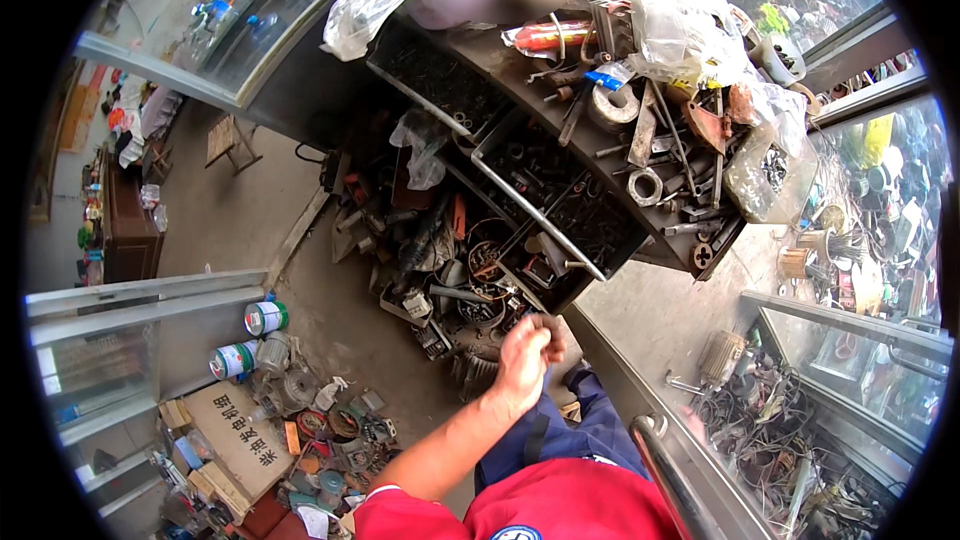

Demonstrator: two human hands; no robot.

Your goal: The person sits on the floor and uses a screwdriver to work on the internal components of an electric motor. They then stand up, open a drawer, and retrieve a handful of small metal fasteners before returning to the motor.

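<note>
My left hand (pixel 528 358) hangs in front of my blue trousers with its fingers curled together; what they hold, if anything, is hidden. It is nearest to a bowl of small metal parts (pixel 482 310) in the heap on the floor. Beyond it, a drawer with a metal bar handle (pixel 540 212) is pulled out, full of dark hardware. On the bench top lie a large hex nut (pixel 645 186), a thick metal ring (pixel 613 108), rods and a clear plastic tub (pixel 770 175) of small parts. My right hand does not show plainly; a blurred skin-coloured patch (pixel 692 426) appears near the metal tube.
A metal tube (pixel 665 470) and the door frame (pixel 630 370) stand close on my right. Cables and an electric motor (pixel 720 355) lie beyond. Paint cans (pixel 266 317), a printed board (pixel 228 445) and scattered parts fill the lower left. A folding stool (pixel 232 143) stands farther off.
</note>
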